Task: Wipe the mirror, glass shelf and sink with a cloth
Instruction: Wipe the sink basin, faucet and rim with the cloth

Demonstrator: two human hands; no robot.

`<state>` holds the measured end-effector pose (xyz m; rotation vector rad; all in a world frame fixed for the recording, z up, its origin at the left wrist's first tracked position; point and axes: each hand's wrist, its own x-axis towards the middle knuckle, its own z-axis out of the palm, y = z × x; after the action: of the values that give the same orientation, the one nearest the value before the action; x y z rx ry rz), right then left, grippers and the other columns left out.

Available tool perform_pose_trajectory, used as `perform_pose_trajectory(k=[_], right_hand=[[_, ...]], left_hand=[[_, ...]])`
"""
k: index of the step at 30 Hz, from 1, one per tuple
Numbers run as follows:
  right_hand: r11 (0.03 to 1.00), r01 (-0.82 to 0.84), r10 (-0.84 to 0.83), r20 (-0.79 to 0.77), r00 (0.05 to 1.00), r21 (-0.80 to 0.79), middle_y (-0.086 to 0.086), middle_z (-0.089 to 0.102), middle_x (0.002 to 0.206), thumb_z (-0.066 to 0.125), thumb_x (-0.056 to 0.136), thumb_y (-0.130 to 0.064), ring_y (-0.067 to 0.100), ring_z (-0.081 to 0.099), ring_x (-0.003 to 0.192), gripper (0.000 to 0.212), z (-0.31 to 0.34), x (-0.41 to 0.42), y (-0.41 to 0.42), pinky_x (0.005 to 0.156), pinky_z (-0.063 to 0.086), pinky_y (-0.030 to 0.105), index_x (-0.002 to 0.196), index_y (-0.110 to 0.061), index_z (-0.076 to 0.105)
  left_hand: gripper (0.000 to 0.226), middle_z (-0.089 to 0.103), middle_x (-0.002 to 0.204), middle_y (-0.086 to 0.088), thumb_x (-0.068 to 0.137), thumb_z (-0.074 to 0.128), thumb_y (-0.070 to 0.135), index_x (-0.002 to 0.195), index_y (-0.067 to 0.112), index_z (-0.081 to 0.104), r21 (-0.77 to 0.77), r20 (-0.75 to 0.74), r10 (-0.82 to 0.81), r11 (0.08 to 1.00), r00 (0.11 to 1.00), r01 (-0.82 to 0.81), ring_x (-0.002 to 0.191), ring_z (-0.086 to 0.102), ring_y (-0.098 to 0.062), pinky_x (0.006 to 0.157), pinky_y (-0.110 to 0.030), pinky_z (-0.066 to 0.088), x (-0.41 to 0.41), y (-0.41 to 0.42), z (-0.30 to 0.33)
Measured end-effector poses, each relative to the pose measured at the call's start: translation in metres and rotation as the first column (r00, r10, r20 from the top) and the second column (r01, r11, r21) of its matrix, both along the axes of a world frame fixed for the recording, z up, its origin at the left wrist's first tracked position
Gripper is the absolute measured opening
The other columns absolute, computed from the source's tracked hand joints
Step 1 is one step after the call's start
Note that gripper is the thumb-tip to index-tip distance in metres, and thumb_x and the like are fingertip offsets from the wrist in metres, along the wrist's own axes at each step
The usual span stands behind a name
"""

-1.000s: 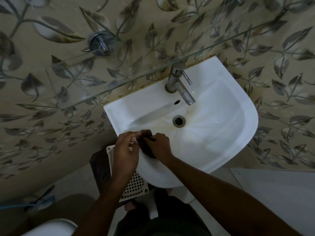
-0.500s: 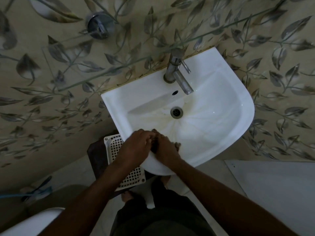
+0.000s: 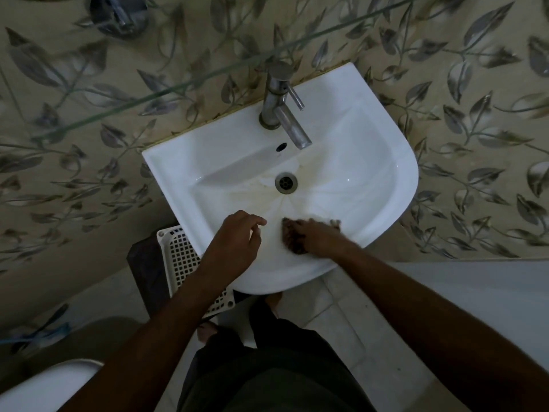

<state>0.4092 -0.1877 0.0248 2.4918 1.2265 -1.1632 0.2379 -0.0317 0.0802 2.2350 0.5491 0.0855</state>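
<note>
The white sink hangs on the leaf-patterned wall, with yellowish stains around its drain. My right hand presses a dark cloth against the inner front wall of the basin, fingers lying over it. My left hand hovers over the sink's front rim to the left of the cloth, fingers relaxed and holding nothing. The glass shelf runs slantwise above the sink, seen edge-on. The mirror is out of view.
A chrome tap stands at the back of the sink. Below the sink's left side sits a white perforated basket. A toilet rim shows at bottom left, a wall valve at top left.
Both hands held the cloth together at the sink's front rim. Now my left hand has let go and my right hand has carried the cloth rightward into the basin.
</note>
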Motion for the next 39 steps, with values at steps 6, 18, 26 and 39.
perform_pose_trajectory(k=[6,18,26,39], right_hand=[[0.980,0.150,-0.081,0.436,0.896,-0.127,0.010,0.014,0.166,0.038,0.103,-0.024,0.032,0.013,0.152,0.063,0.000,0.057,-0.031,0.122,0.013,0.053,0.158,-0.006,0.012],[0.958,-0.114,0.153,-0.134,0.979,0.262,0.026,0.055,0.134,0.045,0.104,-0.021,0.038,0.052,0.122,0.041,0.010,-0.075,0.033,0.102,0.040,0.043,0.136,0.002,0.052],[0.995,0.081,-0.093,0.208,0.974,0.062,0.015,0.027,0.161,0.040,0.103,-0.029,0.034,0.031,0.145,0.059,0.009,-0.016,-0.011,0.118,0.028,0.047,0.155,-0.007,0.024],[0.990,-0.086,0.125,0.397,0.909,-0.115,0.006,0.036,0.158,0.049,0.098,-0.027,0.029,0.031,0.146,0.055,0.027,0.109,-0.062,0.119,0.021,0.052,0.151,-0.019,0.037]], left_hand=[[0.025,0.062,0.106,-0.001,0.098,0.054,0.012,0.119,0.015,0.066,0.008,-0.049,0.024,1.000,0.998,-0.024,0.094,0.053,-0.012,0.082,-0.003,0.031,0.002,-0.006,-0.005],[0.029,0.063,0.120,-0.006,0.100,0.047,0.016,0.122,0.015,0.066,-0.032,-0.210,0.033,0.999,0.977,-0.040,0.112,0.058,-0.017,0.091,-0.018,0.035,0.028,-0.016,-0.024],[0.027,0.062,0.112,-0.006,0.101,0.047,0.018,0.120,0.014,0.065,-0.059,-0.146,-0.047,0.997,0.988,0.039,0.102,0.058,-0.020,0.092,-0.034,0.048,0.051,-0.045,-0.031],[0.023,0.055,0.103,0.006,0.100,0.050,0.016,0.116,0.019,0.066,-0.249,-0.107,-0.109,0.965,0.988,0.079,0.081,0.051,0.000,0.073,-0.012,0.037,0.093,-0.076,-0.039]])
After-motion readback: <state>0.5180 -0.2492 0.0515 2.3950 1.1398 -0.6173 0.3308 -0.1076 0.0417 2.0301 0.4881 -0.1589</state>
